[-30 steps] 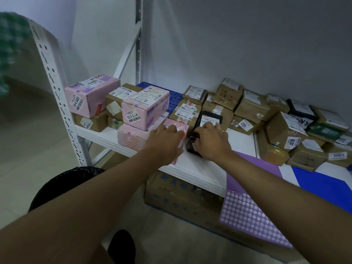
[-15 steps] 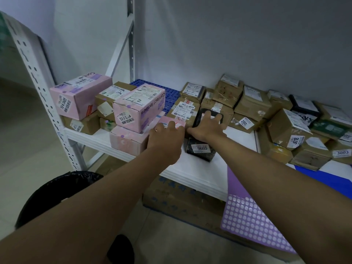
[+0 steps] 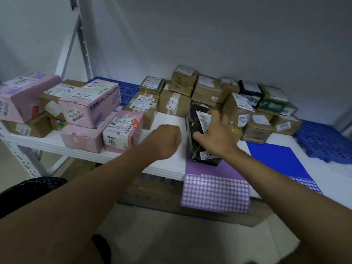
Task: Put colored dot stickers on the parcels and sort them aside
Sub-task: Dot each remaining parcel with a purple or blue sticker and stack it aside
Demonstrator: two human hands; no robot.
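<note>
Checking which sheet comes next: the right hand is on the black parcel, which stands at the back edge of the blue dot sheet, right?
Not quite. The head view shows the right hand on the black parcel, but it stands at the purple dot sheet; the blue sheet lies further right.

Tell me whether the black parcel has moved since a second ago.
Yes. The black parcel moved right, away from the pink boxes, onto the purple sticker sheet.

Four pink boxes (image 3: 91,103) at the left of the frame, one black parcel (image 3: 198,128) at centre, two dot sticker sheets, one purple (image 3: 215,193) at lower centre and one blue (image 3: 280,159) to its right, two bare hands, and more than a dozen brown cardboard parcels (image 3: 207,90) piled across the upper middle; exact number unclear
</note>
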